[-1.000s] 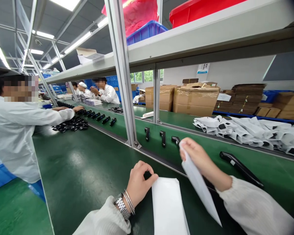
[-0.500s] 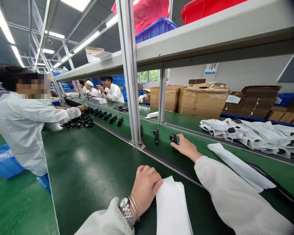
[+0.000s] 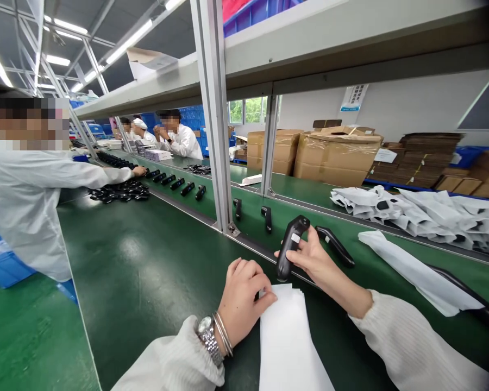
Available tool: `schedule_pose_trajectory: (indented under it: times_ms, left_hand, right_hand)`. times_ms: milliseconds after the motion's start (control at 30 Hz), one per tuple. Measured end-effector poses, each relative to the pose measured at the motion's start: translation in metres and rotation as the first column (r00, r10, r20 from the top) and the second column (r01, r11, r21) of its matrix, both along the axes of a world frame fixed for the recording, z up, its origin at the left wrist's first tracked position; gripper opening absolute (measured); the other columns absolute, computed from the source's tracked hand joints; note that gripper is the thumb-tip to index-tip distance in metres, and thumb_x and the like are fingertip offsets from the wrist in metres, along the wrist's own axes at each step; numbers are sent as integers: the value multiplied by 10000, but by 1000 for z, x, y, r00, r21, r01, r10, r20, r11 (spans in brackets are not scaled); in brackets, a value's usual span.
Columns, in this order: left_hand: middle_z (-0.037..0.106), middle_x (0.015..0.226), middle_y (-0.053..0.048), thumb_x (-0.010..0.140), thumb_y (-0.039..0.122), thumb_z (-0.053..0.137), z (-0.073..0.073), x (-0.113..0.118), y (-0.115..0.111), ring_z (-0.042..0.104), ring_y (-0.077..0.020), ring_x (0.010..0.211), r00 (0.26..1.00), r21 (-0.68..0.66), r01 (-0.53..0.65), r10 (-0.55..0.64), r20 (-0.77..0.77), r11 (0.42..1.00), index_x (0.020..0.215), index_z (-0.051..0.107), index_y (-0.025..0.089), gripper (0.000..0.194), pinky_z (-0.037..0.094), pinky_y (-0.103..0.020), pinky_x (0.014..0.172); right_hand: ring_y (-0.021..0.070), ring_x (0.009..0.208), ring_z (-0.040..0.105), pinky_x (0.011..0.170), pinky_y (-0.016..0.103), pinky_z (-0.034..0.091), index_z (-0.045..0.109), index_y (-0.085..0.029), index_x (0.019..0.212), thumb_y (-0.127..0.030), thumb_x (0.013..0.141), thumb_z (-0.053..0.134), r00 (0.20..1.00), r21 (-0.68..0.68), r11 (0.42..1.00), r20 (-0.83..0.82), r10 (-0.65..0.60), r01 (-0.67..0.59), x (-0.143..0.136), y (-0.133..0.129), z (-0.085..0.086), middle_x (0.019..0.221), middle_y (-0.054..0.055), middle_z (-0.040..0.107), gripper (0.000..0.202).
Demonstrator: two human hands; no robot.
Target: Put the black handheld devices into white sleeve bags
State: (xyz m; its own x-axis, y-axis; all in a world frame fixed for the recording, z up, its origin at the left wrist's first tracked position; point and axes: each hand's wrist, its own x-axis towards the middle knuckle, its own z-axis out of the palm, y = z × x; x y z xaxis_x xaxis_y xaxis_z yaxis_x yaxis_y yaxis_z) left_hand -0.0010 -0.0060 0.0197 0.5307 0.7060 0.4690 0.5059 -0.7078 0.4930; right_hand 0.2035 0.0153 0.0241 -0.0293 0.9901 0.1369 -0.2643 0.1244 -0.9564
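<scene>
My right hand (image 3: 315, 255) grips a black angled handheld device (image 3: 292, 244) with a small white label, raised above the green bench. Below it lies a stack of long white pouches (image 3: 287, 336). At the top left corner of that stack, my left hand (image 3: 244, 296) has curled fingers, with thumb and forefinger at the upper edge. Just beyond my right hand, another black device (image 3: 334, 246) rests on the green belt. A white pouch (image 3: 418, 271) lies to the right, partly over a further black device (image 3: 483, 315).
Devices stand in a row along the belt (image 3: 252, 225). A metal post (image 3: 214, 119) rises between bench and belt, under a low shelf (image 3: 342, 49). Filled white pouches (image 3: 415, 217) are heaped at right. A co-worker (image 3: 28, 201) reaches over the belt at left.
My right hand has lifted a black device off the belt and drawn it nearer, above the pouch stack. My left hand has stayed at the stack's corner. The view has tilted slightly down.
</scene>
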Motion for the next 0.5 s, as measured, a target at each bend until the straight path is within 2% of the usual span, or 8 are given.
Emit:
schedule_pose_trajectory:
  times_ms: [67, 133, 200, 267, 333, 400, 433, 500]
  left_hand:
    - [503, 818, 18, 769, 137, 700, 0, 1, -1, 498, -159, 841, 998, -33, 9, -8, 55, 999, 714, 589, 199, 139, 341, -391, 956]
    - [503, 843, 12, 767, 137, 701, 3, 2, -4, 501, -170, 882, 993, -74, 26, -17, 117, 997, 718, 590, 201, 138, 356, -373, 936]
    - [511, 884, 2, 785, 154, 683, 7, 3, -8, 502, -182, 923, 984, -119, 39, -17, 179, 992, 728, 589, 204, 121, 371, -360, 921]
    - [509, 912, -12, 824, 184, 635, 11, 3, -11, 502, -189, 931, 968, -156, 22, 18, 250, 987, 744, 582, 205, 98, 393, -347, 889]
    - [496, 909, -23, 855, 218, 589, 12, 2, -10, 502, -192, 915, 943, -188, -27, 87, 322, 982, 752, 569, 202, 106, 411, -330, 842]
    - [486, 904, -26, 865, 243, 568, 11, 0, -6, 504, -191, 906, 912, -218, -69, 150, 382, 974, 750, 562, 198, 124, 419, -312, 806]
    - [485, 901, -24, 865, 255, 567, 10, 0, -3, 507, -188, 900, 901, -234, -79, 170, 400, 969, 746, 563, 197, 132, 419, -305, 797]
    - [495, 894, -18, 873, 271, 560, 6, -1, 4, 515, -179, 886, 895, -265, -80, 186, 406, 961, 745, 566, 196, 149, 419, -299, 798]
  right_hand:
    - [235, 800, 707, 716, 428, 573, 78, -403, 1373, -301, 672, 813, 999, 12, 1000, -35, 27, -26, -7, -9, -2, 1006, -7, 566, 1022]
    - [223, 823, 694, 712, 403, 566, 117, -414, 1357, -320, 693, 805, 998, 31, 998, -17, 56, -56, -13, -13, -6, 1077, 12, 551, 961]
    - [210, 921, 655, 768, 359, 534, 279, -369, 1325, -372, 762, 752, 995, 68, 994, 70, 76, -80, -18, -17, -10, 1147, 34, 544, 735]
    - [204, 1003, 598, 827, 325, 488, 491, -286, 1201, -465, 857, 628, 975, 81, 987, 184, 125, -142, -24, -23, -12, 1144, 44, 563, 411]
    - [202, 951, 585, 817, 316, 466, 607, -218, 1014, -553, 875, 560, 933, 33, 958, 239, 269, -285, -32, -32, -12, 1014, 43, 602, 366]
    - [182, 804, 586, 752, 309, 464, 608, -190, 878, -583, 814, 626, 883, -54, 899, 171, 438, -435, -40, -41, -10, 830, 14, 596, 399]
    - [159, 722, 570, 701, 288, 458, 584, -186, 816, -568, 776, 678, 874, -94, 881, 115, 472, -464, -44, -44, -8, 747, -9, 568, 396]
    - [121, 604, 521, 601, 242, 423, 525, -193, 756, -531, 761, 707, 909, -164, 899, 30, 415, -405, -45, -45, -2, 652, -43, 511, 384]
